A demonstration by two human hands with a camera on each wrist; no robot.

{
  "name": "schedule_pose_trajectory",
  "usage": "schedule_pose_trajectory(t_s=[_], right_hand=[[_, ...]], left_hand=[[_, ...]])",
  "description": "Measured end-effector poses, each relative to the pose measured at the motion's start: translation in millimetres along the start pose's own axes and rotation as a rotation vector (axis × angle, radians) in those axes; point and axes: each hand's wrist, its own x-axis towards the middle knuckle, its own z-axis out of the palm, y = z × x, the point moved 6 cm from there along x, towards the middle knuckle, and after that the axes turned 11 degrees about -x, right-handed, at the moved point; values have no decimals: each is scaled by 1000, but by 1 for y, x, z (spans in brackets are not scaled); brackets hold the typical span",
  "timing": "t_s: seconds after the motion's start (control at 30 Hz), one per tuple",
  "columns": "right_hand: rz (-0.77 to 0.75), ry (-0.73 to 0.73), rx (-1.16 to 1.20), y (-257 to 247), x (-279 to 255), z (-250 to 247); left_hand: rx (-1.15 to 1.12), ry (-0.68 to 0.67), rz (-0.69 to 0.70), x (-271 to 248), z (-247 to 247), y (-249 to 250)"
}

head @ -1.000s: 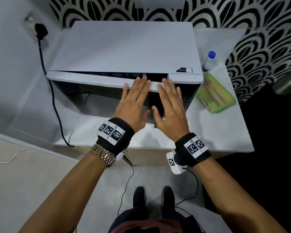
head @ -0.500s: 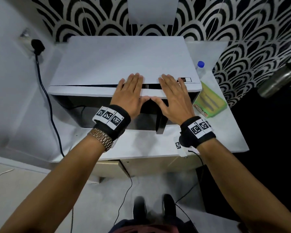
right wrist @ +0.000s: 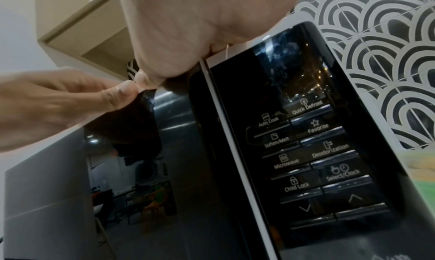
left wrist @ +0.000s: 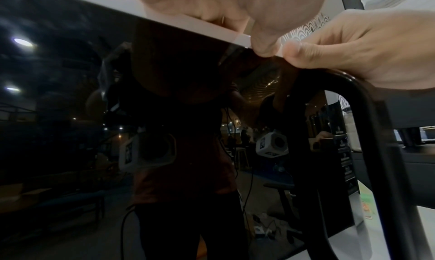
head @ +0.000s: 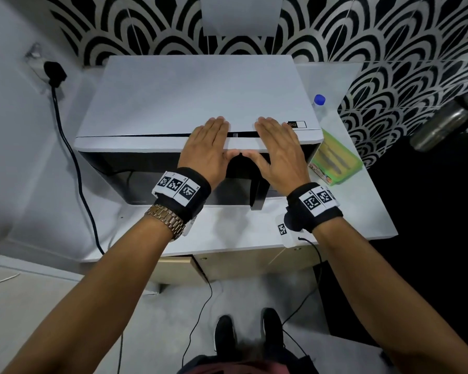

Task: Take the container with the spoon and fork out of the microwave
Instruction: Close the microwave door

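The green lidded container (head: 335, 160) with the spoon and fork inside lies on the white counter (head: 362, 211), right of the white microwave (head: 195, 98). Both my hands lie flat on the top edge of the microwave door (head: 135, 143), fingers straight. My left hand (head: 208, 147) is just left of my right hand (head: 278, 149), and the thumb tips nearly touch. Only a thin dark gap shows between door and body. In the left wrist view my left hand (left wrist: 212, 3) presses above the dark glass (left wrist: 117, 115). The right wrist view shows my right hand (right wrist: 200, 22) above the control panel (right wrist: 306, 152).
A blue-capped bottle (head: 319, 103) stands behind the container. A black power cable (head: 73, 157) runs from a wall plug (head: 55, 72) down the left side. A metal flask (head: 449, 122) sits at the far right. The black door handle (left wrist: 353, 133) is below my right hand.
The door has swung from partly open to almost shut against the microwave body. Both flat hands moved forward with it. The container stayed on the counter.
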Motion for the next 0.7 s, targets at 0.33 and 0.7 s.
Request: schedule_pose_trajectory(t_s=[0.33,0.7], right_hand=[[31,39,24,2,0,5],[86,108,50,4,3,4]], left_hand=[[-39,47,0,0,-4,0],[-123,181,9,3,-6,-6]])
